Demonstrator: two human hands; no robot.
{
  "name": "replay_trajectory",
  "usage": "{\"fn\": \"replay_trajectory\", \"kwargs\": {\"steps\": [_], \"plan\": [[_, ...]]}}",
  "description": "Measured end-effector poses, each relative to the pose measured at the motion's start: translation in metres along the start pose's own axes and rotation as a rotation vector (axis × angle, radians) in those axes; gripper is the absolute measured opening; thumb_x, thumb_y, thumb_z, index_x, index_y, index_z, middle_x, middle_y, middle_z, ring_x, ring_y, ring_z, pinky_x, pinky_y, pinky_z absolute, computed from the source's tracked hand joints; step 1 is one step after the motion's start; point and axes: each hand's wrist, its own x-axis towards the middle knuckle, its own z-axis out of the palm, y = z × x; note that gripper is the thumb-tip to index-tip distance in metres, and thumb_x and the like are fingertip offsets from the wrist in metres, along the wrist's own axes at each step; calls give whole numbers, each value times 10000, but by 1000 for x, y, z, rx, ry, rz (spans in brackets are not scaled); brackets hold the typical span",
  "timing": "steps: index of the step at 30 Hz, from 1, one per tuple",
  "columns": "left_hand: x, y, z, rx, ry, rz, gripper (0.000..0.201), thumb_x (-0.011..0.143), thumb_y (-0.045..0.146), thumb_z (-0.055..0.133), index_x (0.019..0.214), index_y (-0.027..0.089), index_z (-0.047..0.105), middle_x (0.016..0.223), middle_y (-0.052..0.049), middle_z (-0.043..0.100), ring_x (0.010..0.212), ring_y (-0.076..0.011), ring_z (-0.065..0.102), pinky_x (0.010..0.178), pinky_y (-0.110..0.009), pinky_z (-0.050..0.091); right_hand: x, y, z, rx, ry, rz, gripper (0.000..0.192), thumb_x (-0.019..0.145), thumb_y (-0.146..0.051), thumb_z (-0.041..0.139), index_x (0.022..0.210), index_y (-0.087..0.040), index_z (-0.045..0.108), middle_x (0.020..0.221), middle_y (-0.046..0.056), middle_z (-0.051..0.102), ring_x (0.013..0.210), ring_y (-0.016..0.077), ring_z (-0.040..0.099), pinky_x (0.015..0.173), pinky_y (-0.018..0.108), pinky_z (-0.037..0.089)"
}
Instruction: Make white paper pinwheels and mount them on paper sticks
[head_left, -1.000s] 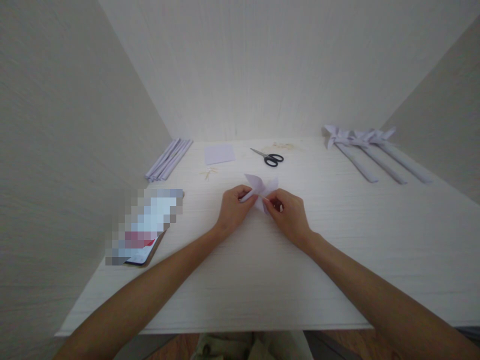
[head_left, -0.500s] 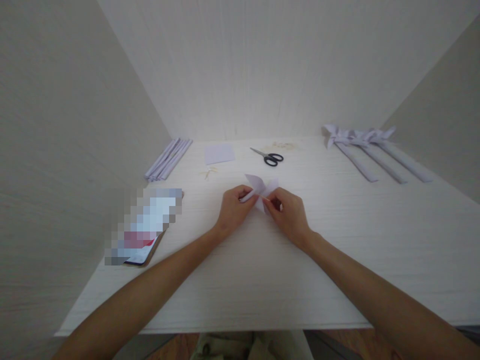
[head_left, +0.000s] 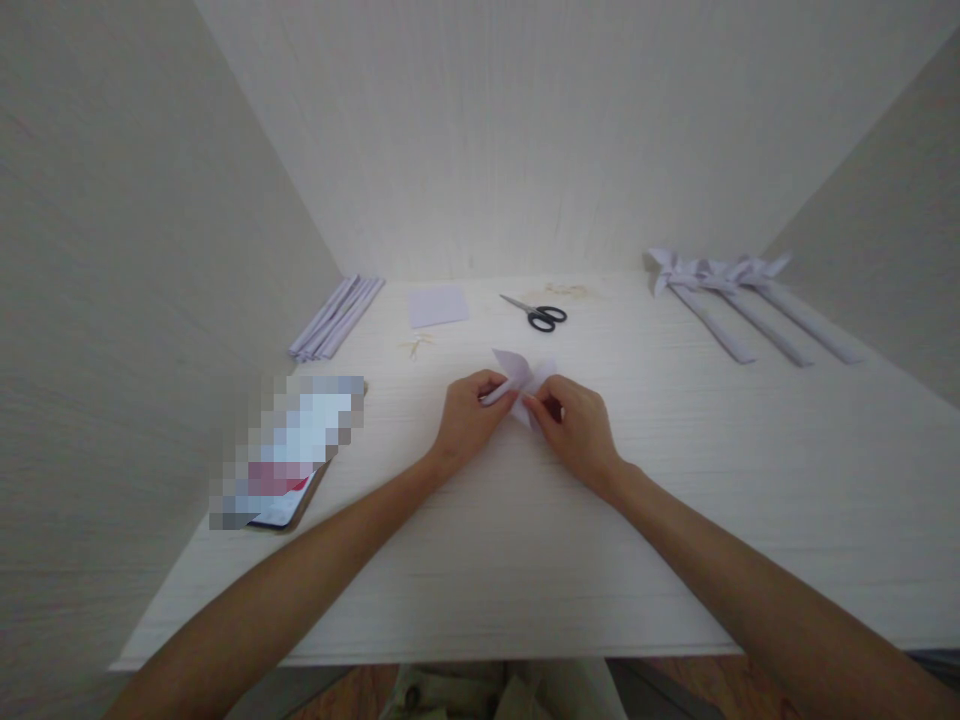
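Observation:
Over the middle of the table, a white paper pinwheel (head_left: 512, 366) with curled blades is held between both hands. My left hand (head_left: 471, 420) is closed on its left side, with the thumb near the centre and a fold of paper under the fingers. My right hand (head_left: 576, 425) is closed in a pinch at the centre, on what looks like a thin pale stick; its tip is mostly hidden by the fingers. Farther back lie black-handled scissors (head_left: 541, 316), a square sheet of paper (head_left: 439, 307) and several thin pale sticks (head_left: 417, 345).
Rolled paper tubes (head_left: 337, 318) are bundled at the back left. A phone (head_left: 300, 450), partly blurred out, lies on the left. Three finished paper pinwheels on tubes (head_left: 750, 310) rest at the back right. Small pale bits (head_left: 566, 291) lie behind the scissors. Walls enclose the table's (head_left: 487, 580) back and sides.
My right fingertips have moved slightly left, closer to the pinwheel's centre, and the thin stick between the hands shows less. The things on the table have stayed put.

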Motion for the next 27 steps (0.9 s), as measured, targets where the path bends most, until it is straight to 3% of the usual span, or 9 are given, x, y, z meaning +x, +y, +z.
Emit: {"fn": "replay_trajectory", "kwargs": {"steps": [7,18,27], "plan": [[-1,2,0,72,46,2,104,664,225,524,676,144,587,657,2,611,623,-117,551,593,-224,423,1,0,1,101,26,58,194,725,-320,525,605,-169,501,535,-13,522,459,86,427,464,207,314],[-2,3,1,98,78,-5,131,677,246,509,701,146,591,665,-3,615,628,-123,549,590,-229,417,0,-2,1,115,61,43,75,684,-222,531,639,-163,521,538,-10,538,463,87,446,476,204,348],[-3,5,0,112,68,20,120,675,247,518,685,150,588,634,11,595,607,-113,531,578,-217,405,0,0,2,59,-8,39,189,749,-261,467,607,-162,543,547,8,556,484,102,460,486,218,329]]}}
